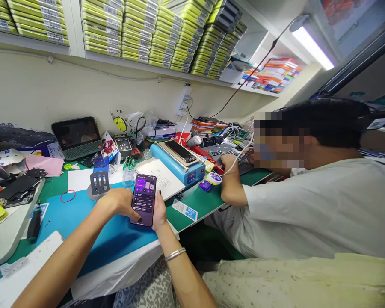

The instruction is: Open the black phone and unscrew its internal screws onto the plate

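A smartphone (144, 199) is held upright and slightly tilted above the blue mat (105, 239). Its lit screen shows purple tiles and a list of notifications. My right hand (159, 209) is closed round its right edge, thumb along the side, with a silver bangle on the wrist. From the left, my left hand (119, 202) meets the phone's left edge, and a dark-nailed digit lies on the lower screen. The other fingers of that hand are mostly hidden. Just behind my left hand stands a grey phone stand (99, 185) with a blue phone (101, 164) behind it.
A co-worker (308, 205) sits close at my right, forearm on the bench. Beyond the phone are a blue machine (179, 164), a purple-and-white tub (211, 182) and a white card (185, 210). A screwdriver (34, 224) lies left. Stacked yellow boxes (137, 32) fill the shelf overhead.
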Available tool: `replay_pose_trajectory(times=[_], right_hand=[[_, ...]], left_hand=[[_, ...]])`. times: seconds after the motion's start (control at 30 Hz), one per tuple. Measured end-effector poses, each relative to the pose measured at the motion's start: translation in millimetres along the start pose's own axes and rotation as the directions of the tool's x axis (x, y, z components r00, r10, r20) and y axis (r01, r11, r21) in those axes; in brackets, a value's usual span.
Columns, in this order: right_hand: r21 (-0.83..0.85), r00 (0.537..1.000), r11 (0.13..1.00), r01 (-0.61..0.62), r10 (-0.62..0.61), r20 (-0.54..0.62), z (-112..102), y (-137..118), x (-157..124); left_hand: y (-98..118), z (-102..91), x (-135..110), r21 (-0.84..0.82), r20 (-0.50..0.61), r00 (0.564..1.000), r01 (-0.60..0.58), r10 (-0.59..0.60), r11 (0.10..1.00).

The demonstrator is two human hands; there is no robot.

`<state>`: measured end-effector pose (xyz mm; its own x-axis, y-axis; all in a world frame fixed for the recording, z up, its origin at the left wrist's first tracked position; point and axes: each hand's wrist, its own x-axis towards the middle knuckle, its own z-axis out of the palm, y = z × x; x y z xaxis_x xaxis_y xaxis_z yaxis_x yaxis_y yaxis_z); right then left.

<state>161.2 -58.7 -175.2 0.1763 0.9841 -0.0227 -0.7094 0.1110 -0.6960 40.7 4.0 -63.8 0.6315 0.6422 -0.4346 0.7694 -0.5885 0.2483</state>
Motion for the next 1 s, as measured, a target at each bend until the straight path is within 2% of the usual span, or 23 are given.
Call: replay_pose_trajectory(times=[0.13,0.4,0.57,0.67,0.73,0.77,0.8,0.83,0.9,0.97,1.0], right_hand=[[0.013,0.999,1.000,0.022,-0.021,-0.038,-1,1,2],[0.011,0.999,1.000,0.021,-0.021,-0.035,-4,3,3],[0.003,1.000,1.000,-0.016,0.016,0.025,-2,1,2],[-0.004,0.997,0.999,-0.045,0.046,0.059,-1,-1,0],[-0.002,0.996,0.999,-0.051,0.051,0.071,-1,-3,0],[0.001,0.996,0.999,-0.052,0.052,0.075,-1,-3,0],[0.005,0.995,0.998,-0.057,0.056,0.080,-1,-4,0],[0.008,0.994,0.998,-0.064,0.063,0.085,-1,-4,0],[0.016,0.993,0.997,-0.078,0.076,0.089,-4,-4,1],[0.023,0.992,0.996,-0.088,0.086,0.089,-7,-3,2],[0.024,0.992,0.995,-0.093,0.091,0.089,-9,-2,2]], left_hand=[[2,5.9,4,0.057,-0.055,0.998,0.008,-0.005,0.998],[6,10.3,8,0.113,-0.075,0.997,0.025,-0.016,0.993],[-1,-6.8,-4,0.127,-0.077,0.997,0.005,0.005,0.992],[-6,-23.1,-21,0.149,-0.167,0.986,-0.003,0.028,0.989],[-5,-33.5,-35,0.145,-0.277,0.958,-0.035,0.074,0.989],[-3,-38.0,-43,0.110,-0.354,0.928,-0.084,0.118,0.990],[0,-41.7,-51,0.045,-0.451,0.875,-0.176,0.177,0.983],[3,-44.6,-59,-0.031,-0.557,0.797,-0.301,0.234,0.953],[10,-47.8,-74,-0.162,-0.759,0.589,-0.583,0.277,0.796],[15,-48.0,-85,-0.199,-0.880,0.412,-0.772,0.238,0.603],[16,-47.3,-89,-0.197,-0.915,0.347,-0.830,0.207,0.522]])
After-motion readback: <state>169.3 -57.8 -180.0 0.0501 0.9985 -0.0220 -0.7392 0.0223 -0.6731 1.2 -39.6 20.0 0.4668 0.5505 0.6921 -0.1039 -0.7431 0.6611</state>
